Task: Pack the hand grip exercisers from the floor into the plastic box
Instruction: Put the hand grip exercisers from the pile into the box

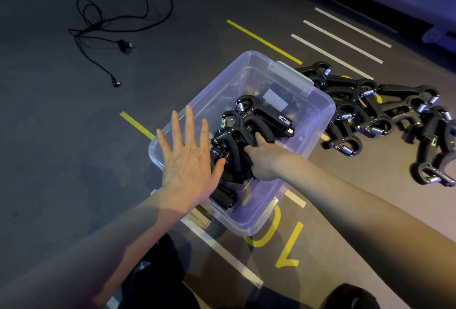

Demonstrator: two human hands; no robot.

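Observation:
A clear plastic box [318, 121] stands on the floor in the middle of the view. Several black hand grip exercisers [256, 121] with steel springs lie inside it, towards its near-left side. My left hand [187, 158] is spread flat with straight fingers over the box's left rim, its thumb touching an exerciser. My right hand [265, 158] reaches into the box and grips the foam handles of the exercisers there. A pile of several more exercisers [385, 113] lies on the floor just right of the box.
A tangled black cable [108, 27] lies on the dark floor at the upper left. Yellow and white tape lines [340, 42] cross the floor around the box. A dark ledge runs along the top right. My knees show at the bottom edge.

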